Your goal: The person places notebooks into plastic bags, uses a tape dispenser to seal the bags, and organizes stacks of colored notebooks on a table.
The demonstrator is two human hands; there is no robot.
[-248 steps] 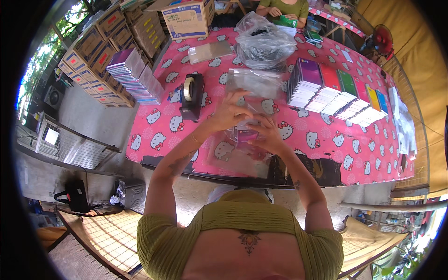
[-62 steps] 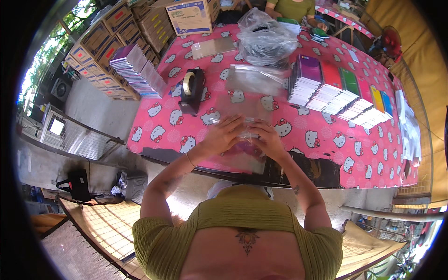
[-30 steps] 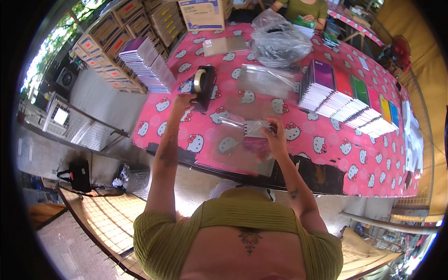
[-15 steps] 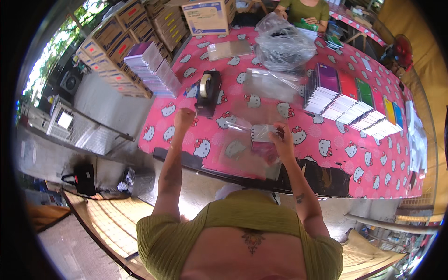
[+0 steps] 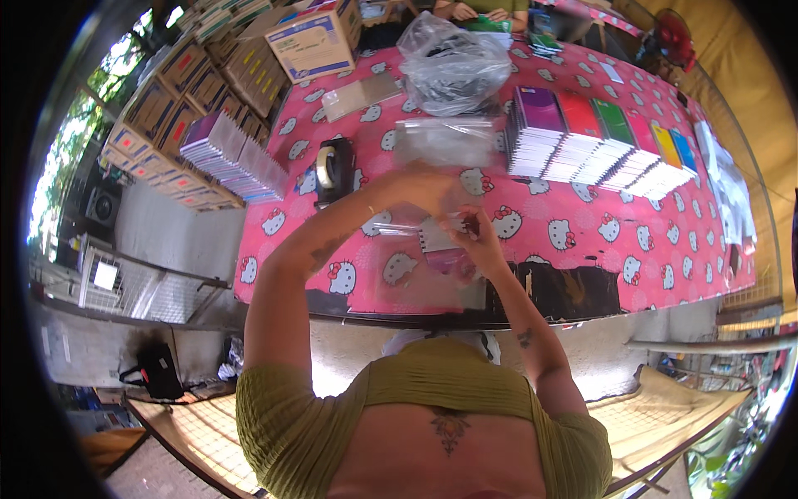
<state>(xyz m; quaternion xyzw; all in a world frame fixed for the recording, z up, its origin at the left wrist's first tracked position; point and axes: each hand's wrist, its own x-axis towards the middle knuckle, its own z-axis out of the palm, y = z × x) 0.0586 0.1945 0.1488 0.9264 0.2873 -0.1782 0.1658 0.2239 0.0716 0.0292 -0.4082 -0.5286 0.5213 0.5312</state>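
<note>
My right hand (image 5: 480,239) pinches the right edge of a small spiral notebook (image 5: 434,236), which has a white face and a purple part below it. Clear plastic (image 5: 391,279) lies around and under the notebook near the table's front edge. Over the notebook's far side is my left hand (image 5: 432,191), its fingers smeared by motion. Whether it holds anything is not visible. Left of it, a black tape dispenser (image 5: 335,173) carries a roll of pale tape.
Spiral notebooks in several colours (image 5: 565,141) stand stacked at the right, with purple ones (image 5: 233,154) at the left. Flat clear bags (image 5: 449,143) and a big plastic bag (image 5: 457,66) lie farther back. Cartons (image 5: 312,48) stand behind; another person's hands (image 5: 482,12) work across the table.
My left hand has moved right from beside the tape dispenser to above the notebook. My right hand stays at the notebook's edge. The whole view has shifted and turned a little.
</note>
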